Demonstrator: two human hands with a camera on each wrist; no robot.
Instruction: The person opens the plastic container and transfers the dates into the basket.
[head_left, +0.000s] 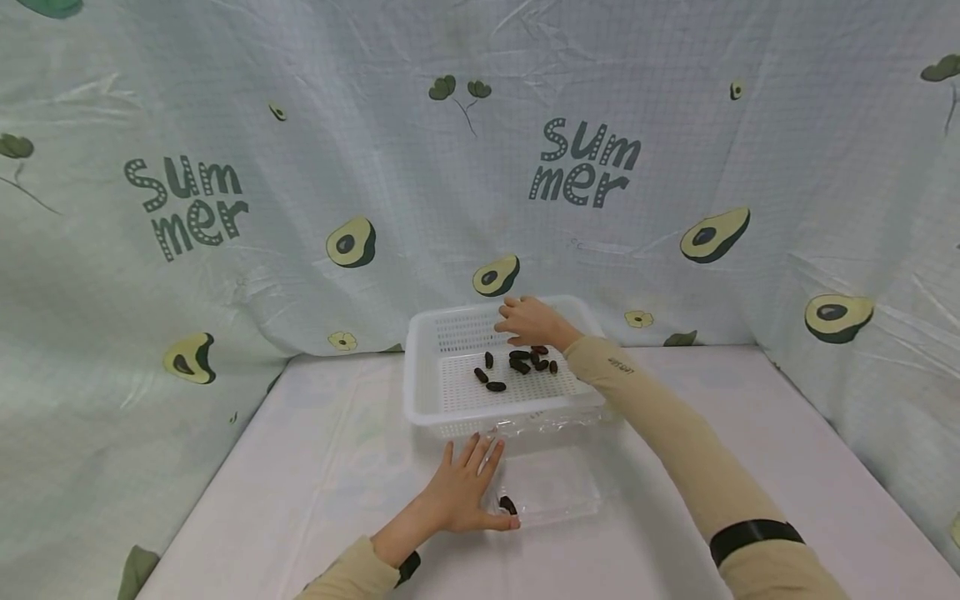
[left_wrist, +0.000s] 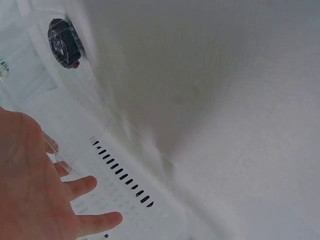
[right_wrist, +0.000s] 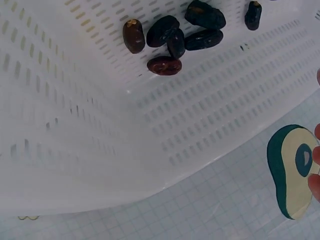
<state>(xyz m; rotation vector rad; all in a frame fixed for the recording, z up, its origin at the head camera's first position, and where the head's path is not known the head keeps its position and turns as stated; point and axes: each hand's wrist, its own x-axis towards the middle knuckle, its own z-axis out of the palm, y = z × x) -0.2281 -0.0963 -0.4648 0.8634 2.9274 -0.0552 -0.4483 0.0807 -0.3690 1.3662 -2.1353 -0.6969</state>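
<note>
My left hand [head_left: 463,490], fingers straight and spread, rests at the left side of a clear plastic box [head_left: 555,487]. A single dark date [head_left: 507,505] lies in that box near my thumb; the left wrist view shows this date [left_wrist: 65,44] through the clear plastic. Over the back of a white perforated basket [head_left: 414,392] hovers my right hand [head_left: 531,322], its fingers loosely bent with nothing visible between them. Several dates [head_left: 519,365] lie on the basket floor, mostly grouped toward the right. Just fingertips [right_wrist: 315,186] show at the right wrist view's edge.
The clear lid [head_left: 551,423] of the box stands up against the basket's front wall. Behind the basket hangs a printed curtain [head_left: 420,167] with avocados and lettering. A pale cloth covers the table [head_left: 330,467].
</note>
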